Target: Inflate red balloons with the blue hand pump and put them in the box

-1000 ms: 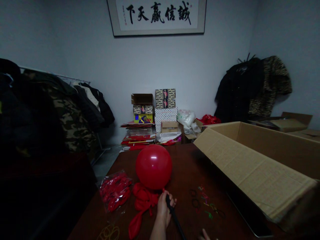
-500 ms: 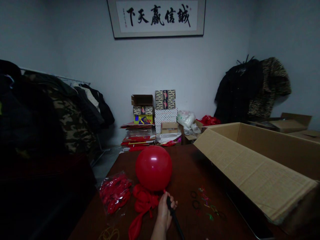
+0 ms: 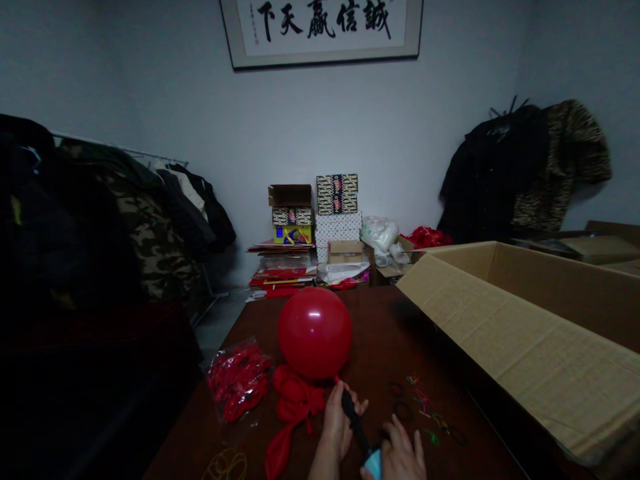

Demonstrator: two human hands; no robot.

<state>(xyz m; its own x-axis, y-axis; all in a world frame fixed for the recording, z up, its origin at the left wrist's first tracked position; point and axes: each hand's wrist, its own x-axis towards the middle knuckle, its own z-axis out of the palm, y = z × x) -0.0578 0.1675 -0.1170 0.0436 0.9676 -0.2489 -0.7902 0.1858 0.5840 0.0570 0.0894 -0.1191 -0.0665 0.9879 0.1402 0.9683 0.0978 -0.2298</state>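
Dark wooden counter (image 3: 380, 333), toward its near edge: taut red balloon (image 3: 315, 333), light, slippery and likely easy to burst, safest taken at the neck. Left-hand grip (image 3: 336, 427) clenched round a black pump barrel (image 3: 353, 415); right-hand grip (image 3: 399, 450) curled by the teal pump end (image 3: 373, 465), hold unclear.

A white wall (image 3: 150, 80) stands ahead of me, with a framed calligraphy scroll (image 3: 320, 23) hanging high on it. On my left, jackets crowd a clothes rack (image 3: 120, 155), a camouflage one (image 3: 145, 227) among them, above a patch of grey floor (image 3: 215, 333). Boxes (image 3: 337, 227) are stacked against the wall beyond my dark wooden table (image 3: 385, 320), coats (image 3: 493, 170) hang at right, and the light is dim.
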